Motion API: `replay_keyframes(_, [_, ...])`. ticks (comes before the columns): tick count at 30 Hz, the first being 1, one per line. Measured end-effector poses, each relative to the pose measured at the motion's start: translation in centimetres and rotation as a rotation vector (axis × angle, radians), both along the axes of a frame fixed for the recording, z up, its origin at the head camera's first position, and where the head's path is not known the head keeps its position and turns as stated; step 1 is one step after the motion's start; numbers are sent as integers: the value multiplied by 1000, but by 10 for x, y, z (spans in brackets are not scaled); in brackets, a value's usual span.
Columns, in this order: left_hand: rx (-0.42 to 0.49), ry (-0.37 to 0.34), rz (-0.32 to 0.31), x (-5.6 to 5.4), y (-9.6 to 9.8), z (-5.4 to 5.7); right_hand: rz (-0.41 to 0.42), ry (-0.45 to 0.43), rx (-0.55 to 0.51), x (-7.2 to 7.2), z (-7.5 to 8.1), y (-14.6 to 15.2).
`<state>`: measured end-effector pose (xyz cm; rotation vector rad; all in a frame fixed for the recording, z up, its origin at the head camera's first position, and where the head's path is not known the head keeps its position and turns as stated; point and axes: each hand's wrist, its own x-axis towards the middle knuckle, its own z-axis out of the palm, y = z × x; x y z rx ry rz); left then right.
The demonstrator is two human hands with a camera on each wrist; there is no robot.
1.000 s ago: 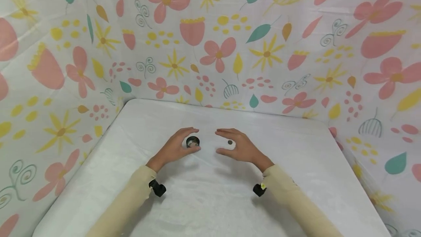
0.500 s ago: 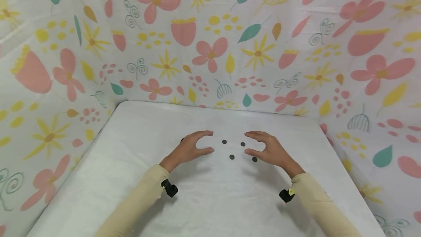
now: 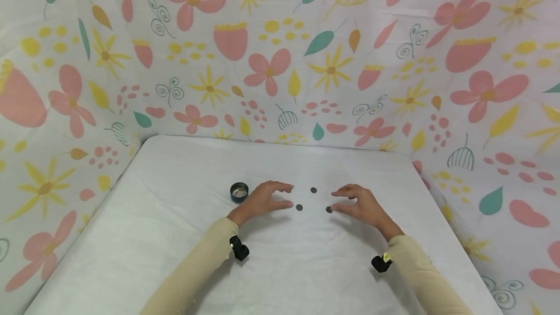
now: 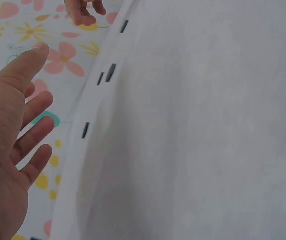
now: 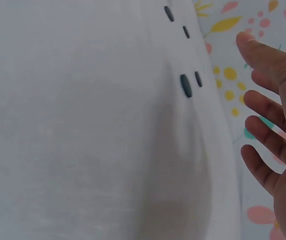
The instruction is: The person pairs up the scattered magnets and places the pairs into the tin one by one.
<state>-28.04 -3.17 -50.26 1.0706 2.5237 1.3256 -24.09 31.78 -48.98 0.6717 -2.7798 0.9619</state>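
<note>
Several small dark coin-like discs lie flat on the white-covered table, among them a back disc (image 3: pixel 313 190), a front-left disc (image 3: pixel 299 207) and a front-right disc (image 3: pixel 329 209). My left hand (image 3: pixel 264 198) hovers at their left side, thumb and fingers spread apart around air. On the opposite side is my right hand (image 3: pixel 360 203), its thumb tip overlapping the front-right disc in the head view; contact cannot be told. Both wrist views show relaxed fingers holding nothing. Just left of my left hand stands a small round dark tin (image 3: pixel 239 192), with something pale inside.
A white cloth covers the table (image 3: pixel 280 266). Floral curtains (image 3: pixel 271 62) rise directly behind its back edge and along both sides. A black wrist camera (image 3: pixel 239 248) sits under the left sleeve, another (image 3: pixel 381 263) under the right.
My left hand has moved right, away from the tin and toward the discs. My right hand has shifted right, uncovering several discs. The head view has turned slightly right.
</note>
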Motion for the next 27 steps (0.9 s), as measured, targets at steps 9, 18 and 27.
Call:
replay_keyframes(9, [-55,13,-15,-4,20,-14,18,-30,8,1,-12,5])
replay_keyframes(18, [-67,-3,-6,-6,36,-26,25,-27,39,-3,-26,8])
replay_keyframes(27, [-69,39,14,-5,43,-28,0,-48,53,-4,-24,3])
